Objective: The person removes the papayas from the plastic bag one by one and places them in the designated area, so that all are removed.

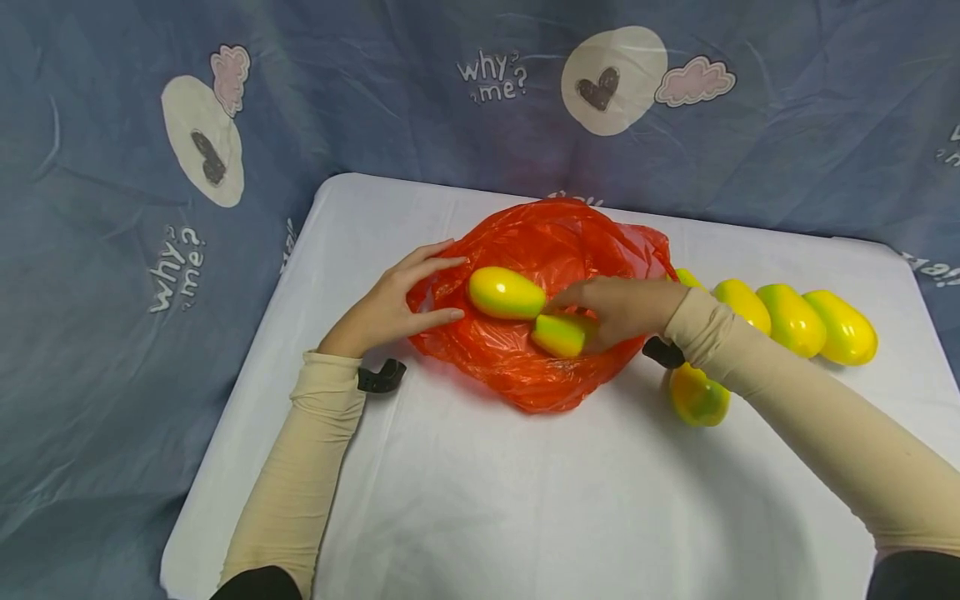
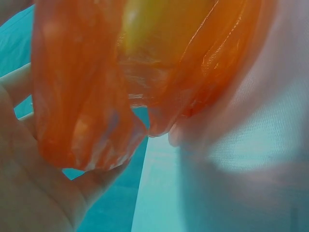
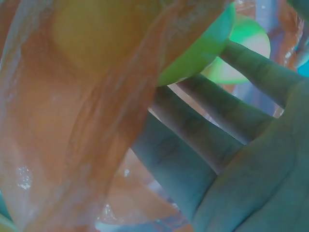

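Note:
A crumpled red plastic bag (image 1: 555, 242) lies with its mouth spread wide on the white table. Inside it rests a glossy yellow-green mango-like fruit (image 1: 506, 293). Just right of that, my right hand (image 1: 626, 308) reaches into the bag and holds a second mango-like fruit (image 1: 558, 336); in the right wrist view its fingers (image 3: 207, 101) lie against the green fruit (image 3: 198, 60), part of it behind the bag film. My left hand (image 1: 386, 304) touches the bag's left rim, thumb and fingers spread apart. The left wrist view shows a fold of the bag (image 2: 87, 106) between them.
To the right stand several more yellow-green fruits (image 1: 791, 321) in a row, one partly behind the right wrist. Another fruit (image 1: 697, 398) sits below the right forearm. A blue patterned curtain (image 1: 390, 92) hangs behind and left of the table (image 1: 525, 500).

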